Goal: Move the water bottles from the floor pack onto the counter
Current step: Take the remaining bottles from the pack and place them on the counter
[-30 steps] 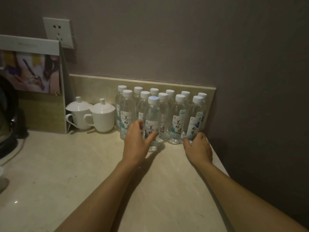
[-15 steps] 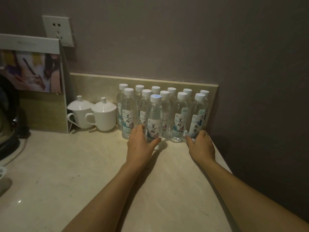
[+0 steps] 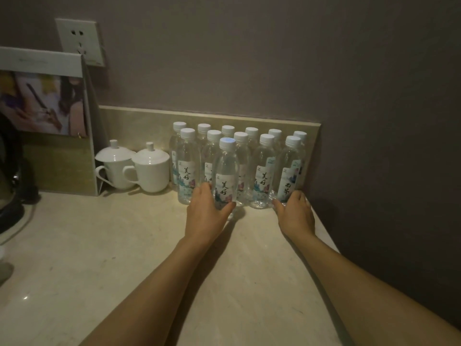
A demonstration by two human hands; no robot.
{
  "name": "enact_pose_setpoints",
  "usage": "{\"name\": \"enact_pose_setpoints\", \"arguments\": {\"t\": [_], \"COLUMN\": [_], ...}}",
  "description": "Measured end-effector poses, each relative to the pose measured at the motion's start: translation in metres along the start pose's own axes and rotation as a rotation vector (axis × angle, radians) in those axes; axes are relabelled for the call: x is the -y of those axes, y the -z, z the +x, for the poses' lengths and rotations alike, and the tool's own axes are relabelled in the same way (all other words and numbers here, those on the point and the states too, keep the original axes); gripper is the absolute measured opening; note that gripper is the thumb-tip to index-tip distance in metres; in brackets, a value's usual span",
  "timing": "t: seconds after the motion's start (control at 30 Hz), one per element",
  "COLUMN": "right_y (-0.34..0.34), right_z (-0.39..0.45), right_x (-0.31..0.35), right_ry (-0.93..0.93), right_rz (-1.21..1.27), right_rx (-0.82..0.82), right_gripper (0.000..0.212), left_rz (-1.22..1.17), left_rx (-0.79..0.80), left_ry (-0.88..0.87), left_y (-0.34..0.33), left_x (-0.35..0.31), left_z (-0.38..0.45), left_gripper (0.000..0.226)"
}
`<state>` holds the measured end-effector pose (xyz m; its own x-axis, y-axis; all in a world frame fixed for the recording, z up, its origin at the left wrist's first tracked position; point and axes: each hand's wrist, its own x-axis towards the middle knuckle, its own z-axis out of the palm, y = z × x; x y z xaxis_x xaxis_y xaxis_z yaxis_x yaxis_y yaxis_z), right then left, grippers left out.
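Several clear water bottles with white caps stand in two rows [image 3: 264,168] against the back splash of the pale stone counter [image 3: 124,245]. One more bottle [image 3: 226,171] stands upright in front of the rows, and my left hand [image 3: 207,213] grips its lower part, thumb on the right side. At the right end of the front row stands another bottle [image 3: 290,168], and my right hand [image 3: 295,212] holds its base, close to the counter's right edge. The floor pack is out of view.
Two white lidded cups [image 3: 134,168] stand left of the bottles. A standing picture card [image 3: 47,116] leans at the back left, under a wall socket [image 3: 79,42]. A dark appliance [image 3: 10,171] fills the far left. A wall [image 3: 386,146] bounds the counter on the right.
Both hands have slid slightly toward the back with their bottles, bringing the front bottle closer to the rows. The view has shifted a little.
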<state>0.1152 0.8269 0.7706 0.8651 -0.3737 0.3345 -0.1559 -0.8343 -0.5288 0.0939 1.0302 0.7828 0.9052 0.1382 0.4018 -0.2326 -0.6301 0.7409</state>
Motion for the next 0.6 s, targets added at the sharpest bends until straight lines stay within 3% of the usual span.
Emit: {"name": "enact_pose_setpoints", "arguments": {"t": [0.47,0.6], "right_y": [0.004,0.007], "right_z": [0.0,0.0], "right_x": [0.005,0.006], "right_ry": [-0.019,-0.008], "right_rz": [0.005,-0.009], "right_rx": [0.043,0.061], "right_gripper": [0.057,0.06], "left_rz": [0.04,-0.022], "left_rx": [0.035,0.068], "left_ry": [0.047,0.147], "left_y": [0.006,0.006], "left_x": [-0.012,-0.02], "left_z": [-0.006,-0.008], "left_gripper": [0.057,0.071]}}
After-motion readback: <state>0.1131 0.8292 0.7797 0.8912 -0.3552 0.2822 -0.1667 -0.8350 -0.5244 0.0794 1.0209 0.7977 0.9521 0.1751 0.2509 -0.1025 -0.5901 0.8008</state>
